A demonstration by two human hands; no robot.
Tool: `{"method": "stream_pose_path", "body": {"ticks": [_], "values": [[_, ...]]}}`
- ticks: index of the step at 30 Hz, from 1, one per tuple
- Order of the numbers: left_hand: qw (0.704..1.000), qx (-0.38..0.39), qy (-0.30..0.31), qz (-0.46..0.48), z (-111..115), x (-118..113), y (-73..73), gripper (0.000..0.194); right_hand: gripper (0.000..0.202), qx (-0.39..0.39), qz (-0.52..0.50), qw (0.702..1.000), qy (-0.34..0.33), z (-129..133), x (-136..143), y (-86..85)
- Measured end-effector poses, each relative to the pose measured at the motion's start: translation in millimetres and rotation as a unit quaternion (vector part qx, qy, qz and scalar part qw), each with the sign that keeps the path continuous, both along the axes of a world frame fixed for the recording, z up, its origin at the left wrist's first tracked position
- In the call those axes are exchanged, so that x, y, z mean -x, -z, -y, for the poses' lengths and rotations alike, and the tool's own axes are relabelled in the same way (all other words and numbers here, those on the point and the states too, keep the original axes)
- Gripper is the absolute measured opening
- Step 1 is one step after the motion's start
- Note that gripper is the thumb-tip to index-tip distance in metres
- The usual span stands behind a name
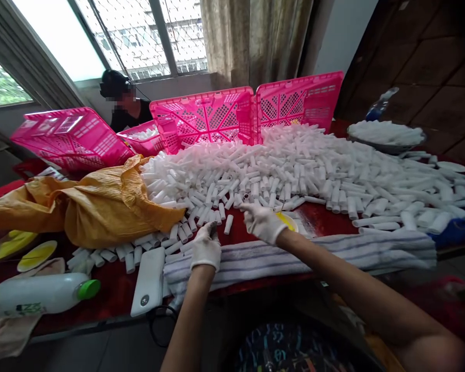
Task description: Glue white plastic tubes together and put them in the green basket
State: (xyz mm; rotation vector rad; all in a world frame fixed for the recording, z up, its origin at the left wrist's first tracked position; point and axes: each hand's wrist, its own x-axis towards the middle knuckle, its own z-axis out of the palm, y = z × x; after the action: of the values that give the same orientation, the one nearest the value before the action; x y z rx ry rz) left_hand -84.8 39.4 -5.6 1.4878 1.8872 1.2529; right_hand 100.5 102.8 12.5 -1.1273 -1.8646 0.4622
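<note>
A wide heap of short white plastic tubes (pixel 294 160) covers the middle of the table. My left hand (pixel 206 249), in a white glove with dark fingertips, is at the heap's near edge. Its fingers are drawn together, and whatever is between them is hidden. My right hand (pixel 264 223), also gloved in white, reaches to the tubes with its index finger stretched out; I see nothing held in it. Between the two hands a single loose tube (pixel 228 224) stands apart from the heap. Under my wrists lies a striped towel (pixel 256 263).
Pink crates (pixel 205 116) stand tilted behind the heap. A yellow sack (pixel 101 206) lies at left, near a white power bank (pixel 148 281) and a bottle (pixel 42 294). A yellow dish (pixel 287 221) sits beyond my right wrist. A person (pixel 129 111) is across the table.
</note>
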Motion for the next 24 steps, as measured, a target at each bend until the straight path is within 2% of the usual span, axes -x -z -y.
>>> {"method": "stream_pose_path", "body": {"ticks": [2, 4, 7, 8, 9, 13, 18, 20, 22, 24], "values": [[0.998, -0.001, 0.032, 0.061, 3, -15, -4.8, 0.025, 0.045, 0.033, -0.058, 0.998, 0.018, 9, -20, -11.1], [0.985, -0.005, 0.073, 0.157, 11, -35, -9.8, 0.024, 0.037, 0.117, -0.161, 0.98, 0.018, 25, -38, -19.3], [0.96, -0.017, 0.125, 0.25, 25, -65, -17.2, 0.024, 0.043, 0.256, -0.324, 0.91, 0.017, 51, -54, -22.4], [0.954, -0.016, 0.141, 0.263, 29, -72, -19.1, 0.024, 0.045, 0.28, -0.352, 0.893, 0.022, 58, -56, -21.0], [0.949, -0.01, 0.156, 0.274, 32, -78, -20.3, 0.024, 0.046, 0.287, -0.357, 0.888, 0.031, 63, -57, -18.6], [0.928, 0.031, 0.182, 0.322, 36, -87, -17.3, 0.03, 0.039, 0.272, -0.331, 0.902, 0.051, 76, -62, -7.4], [0.872, 0.152, 0.228, 0.406, 36, -96, -14.8, 0.038, 0.018, 0.108, -0.232, 0.967, 0.011, 90, -77, -7.6], [0.879, 0.154, 0.244, 0.381, 36, -103, -19.5, 0.038, 0.02, 0.078, -0.194, 0.978, -0.019, 95, -87, -8.9], [0.897, 0.135, 0.242, 0.343, 34, -111, -23.3, 0.037, 0.025, 0.098, -0.176, 0.979, -0.033, 95, -105, -7.5], [0.919, 0.11, 0.217, 0.312, 29, -115, -21.4, 0.04, 0.028, 0.128, -0.185, 0.974, -0.002, 90, -133, -3.9]]}}
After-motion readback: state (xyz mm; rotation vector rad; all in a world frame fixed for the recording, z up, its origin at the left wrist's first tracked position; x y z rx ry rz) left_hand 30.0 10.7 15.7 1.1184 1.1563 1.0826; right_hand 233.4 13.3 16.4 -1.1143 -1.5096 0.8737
